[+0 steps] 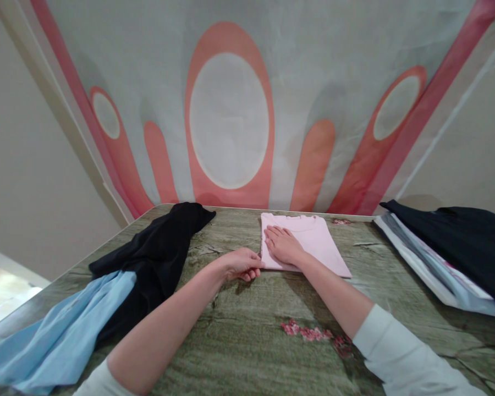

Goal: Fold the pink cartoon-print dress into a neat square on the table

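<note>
A pink shirt (pixel 322 242), folded into a flat rectangle, lies near the far edge of the table. My left hand (pixel 244 265) pinches its near left corner between thumb and fingers. My right hand (pixel 284 245) rests flat on top of the shirt's left part, fingers stretched toward its left side. The cloth under my right palm is hidden.
Left on the wood-patterned table (pixel 239 335) lie a crumpled black garment (pixel 160 253) and a light blue garment (pixel 66 330). Several folded garments are stacked at the right, a black one (pixel 457 236) on top. A patterned backdrop (pixel 289 44) stands behind the table.
</note>
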Demonstrator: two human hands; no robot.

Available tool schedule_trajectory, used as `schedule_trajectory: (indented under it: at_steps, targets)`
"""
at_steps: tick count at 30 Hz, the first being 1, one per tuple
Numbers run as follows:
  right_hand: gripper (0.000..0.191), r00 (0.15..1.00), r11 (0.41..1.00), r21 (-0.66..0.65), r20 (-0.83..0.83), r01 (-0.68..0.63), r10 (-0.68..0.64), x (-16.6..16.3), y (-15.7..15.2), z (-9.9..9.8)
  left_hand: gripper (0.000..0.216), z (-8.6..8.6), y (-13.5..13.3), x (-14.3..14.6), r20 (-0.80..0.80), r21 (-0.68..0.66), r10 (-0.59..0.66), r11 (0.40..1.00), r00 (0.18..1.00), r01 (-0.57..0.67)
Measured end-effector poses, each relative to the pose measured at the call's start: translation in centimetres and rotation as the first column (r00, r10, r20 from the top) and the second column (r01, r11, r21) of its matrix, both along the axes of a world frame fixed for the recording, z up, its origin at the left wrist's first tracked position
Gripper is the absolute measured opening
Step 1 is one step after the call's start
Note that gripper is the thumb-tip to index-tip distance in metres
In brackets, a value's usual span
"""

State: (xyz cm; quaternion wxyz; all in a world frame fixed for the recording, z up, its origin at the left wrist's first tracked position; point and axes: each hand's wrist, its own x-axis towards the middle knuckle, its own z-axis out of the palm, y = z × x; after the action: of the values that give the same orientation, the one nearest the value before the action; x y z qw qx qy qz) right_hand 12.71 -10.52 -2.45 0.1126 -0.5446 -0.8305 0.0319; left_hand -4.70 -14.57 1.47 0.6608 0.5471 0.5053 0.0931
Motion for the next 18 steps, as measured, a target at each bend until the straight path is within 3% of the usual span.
schedule_trajectory:
  at_steps: [5, 11, 18]
  targets:
    - [0.050, 1.000, 1.000, 0.001, -0.005, 0.003, -0.003, 0.01, 0.07, -0.05, 0.030, -0.04, -0.12, 0.10, -0.064, 0.069, -0.018, 0.997, 0.998, 0.023]
    - [0.050, 1.000, 1.000, -0.005, -0.013, -0.009, 0.009, 0.06, 0.06, -0.04, 0.031, -0.18, 0.02, 0.19, -0.089, 0.066, 0.054, 0.997, 0.995, -0.048]
    - [0.050, 1.000, 1.000, -0.018, -0.020, 0.008, -0.008, 0.00, -0.01, 0.00, 0.034, -0.78, 0.15, 0.05, -0.110, 0.140, 0.021, 0.990, 0.994, -0.005]
